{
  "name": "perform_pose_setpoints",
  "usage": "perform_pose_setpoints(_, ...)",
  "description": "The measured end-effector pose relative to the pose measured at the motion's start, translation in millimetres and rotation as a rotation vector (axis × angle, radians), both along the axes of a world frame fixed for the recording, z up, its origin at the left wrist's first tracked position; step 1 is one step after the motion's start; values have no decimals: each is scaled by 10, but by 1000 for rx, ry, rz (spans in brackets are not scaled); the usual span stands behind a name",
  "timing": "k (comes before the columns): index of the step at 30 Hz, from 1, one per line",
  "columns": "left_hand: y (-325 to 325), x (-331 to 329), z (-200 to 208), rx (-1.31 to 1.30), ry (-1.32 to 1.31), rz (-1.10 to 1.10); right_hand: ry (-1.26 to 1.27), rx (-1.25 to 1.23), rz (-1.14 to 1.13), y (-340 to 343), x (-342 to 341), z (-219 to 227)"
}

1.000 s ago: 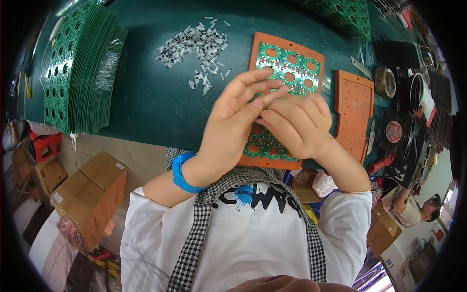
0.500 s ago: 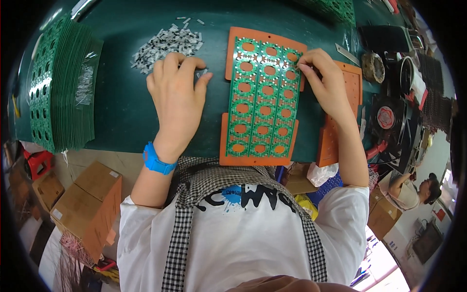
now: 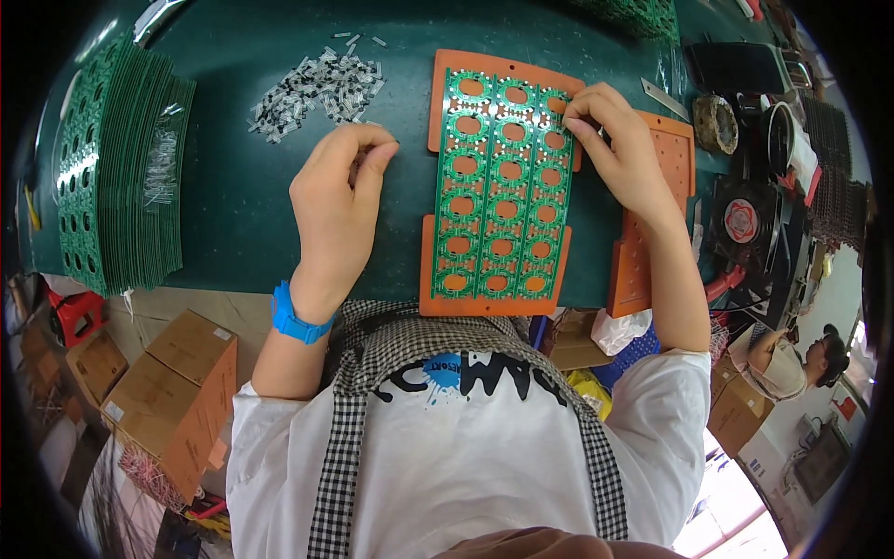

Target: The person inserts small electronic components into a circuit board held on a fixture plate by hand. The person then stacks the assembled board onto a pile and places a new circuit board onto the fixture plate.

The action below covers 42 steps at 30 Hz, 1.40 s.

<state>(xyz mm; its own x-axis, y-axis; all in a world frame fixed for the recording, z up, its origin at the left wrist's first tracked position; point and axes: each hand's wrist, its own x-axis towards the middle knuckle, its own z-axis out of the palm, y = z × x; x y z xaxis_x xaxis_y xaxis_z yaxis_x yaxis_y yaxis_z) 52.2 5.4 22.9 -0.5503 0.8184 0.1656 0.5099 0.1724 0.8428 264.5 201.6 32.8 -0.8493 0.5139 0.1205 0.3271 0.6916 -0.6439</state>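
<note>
A panel of green circuit boards [image 3: 508, 170], with rows of round cut-outs, lies on an orange fixture plate [image 3: 447, 306]. At the panel's upper right edge, my right hand [image 3: 615, 140] has its thumb and fingers pinched together; anything between them is hidden. My left hand [image 3: 337, 200] is closed in a pinch, in the gap between the panel and a loose pile of small clear-and-black parts [image 3: 321, 86]. A tiny dark end of a small part [image 3: 398, 143] pokes out at its fingertips.
A tall stack of green board panels [image 3: 121, 177] stands at the left. Beyond my right hand lie a second orange plate [image 3: 672, 154], a metal blade [image 3: 664, 100], a roll of tape [image 3: 714, 126] and a black round device [image 3: 742, 224]. Another person [image 3: 792, 359] is at the far right.
My left hand has drawn back slightly from the pile, and its fingers have closed from a loose curl into a pinch. My right hand stays at the panel's edge, with its fingers shifted slightly.
</note>
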Motion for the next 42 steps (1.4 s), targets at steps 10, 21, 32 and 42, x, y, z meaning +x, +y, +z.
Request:
perform_pose_setpoints(10,-175,162,16,72,-438,-93,31,186,-83,-145,-18,-61)
perform_pose_setpoints(21,-164,252,37,73,-457,-180,-50,104,94,82,-39,63)
perform_pose_setpoints(32,-166,248,9,62,-445,-185,25,6,30,14,5,8)
perform_pose_setpoints(42,-147,262,11,61,-455,-184,44,80,-56,-77,1,-70)
